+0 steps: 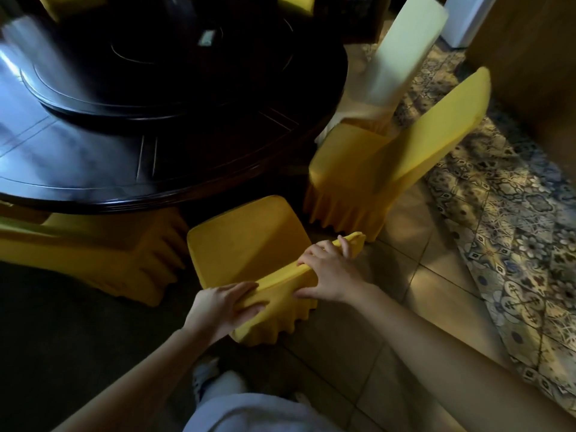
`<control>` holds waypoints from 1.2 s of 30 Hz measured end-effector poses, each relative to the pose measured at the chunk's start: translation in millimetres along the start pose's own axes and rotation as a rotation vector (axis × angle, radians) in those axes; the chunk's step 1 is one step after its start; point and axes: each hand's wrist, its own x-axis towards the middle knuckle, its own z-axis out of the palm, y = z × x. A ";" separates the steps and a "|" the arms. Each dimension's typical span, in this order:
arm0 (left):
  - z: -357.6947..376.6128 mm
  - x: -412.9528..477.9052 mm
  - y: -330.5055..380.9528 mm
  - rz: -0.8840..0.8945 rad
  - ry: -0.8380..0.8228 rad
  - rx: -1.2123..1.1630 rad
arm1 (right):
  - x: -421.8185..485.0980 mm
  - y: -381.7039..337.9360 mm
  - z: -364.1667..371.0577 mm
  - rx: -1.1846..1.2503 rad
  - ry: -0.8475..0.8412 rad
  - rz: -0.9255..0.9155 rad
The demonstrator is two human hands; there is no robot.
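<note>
A chair in a yellow fabric cover (246,244) stands right in front of me, its seat facing the dark round table (149,145). My left hand (223,307) grips the left end of the chair's backrest top, fingers curled over the yellow cloth. My right hand (330,272) grips the right part of the same top edge, fingers hooked over it and thumb on the near side. The cover's pleated skirt hangs below my hands.
A second yellow-covered chair (374,169) stands to the right, a cream-covered chair (402,54) behind it. Another yellow chair (93,254) is tucked under the table at left. A lazy Susan (62,88) tops the table. Tiled floor and a patterned carpet (514,229) lie right.
</note>
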 end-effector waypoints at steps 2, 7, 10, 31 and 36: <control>-3.1 10.3 -8.1 -0.026 0.017 0.022 | 11.2 -0.2 -1.1 0.002 -0.004 0.011; -3.3 34.1 -30.7 -0.049 0.041 0.062 | 42.4 7.9 -7.4 0.023 -0.028 0.023; -5.1 49.6 -43.7 -0.077 0.053 0.068 | 61.3 13.9 -10.1 0.064 -0.023 0.015; 5.7 117.7 -25.8 -0.084 -0.143 -0.009 | 97.3 80.5 -33.4 -0.092 -0.019 0.005; 0.5 126.8 -21.5 -0.082 -0.167 -0.058 | 99.6 87.8 -33.5 -0.001 0.008 0.079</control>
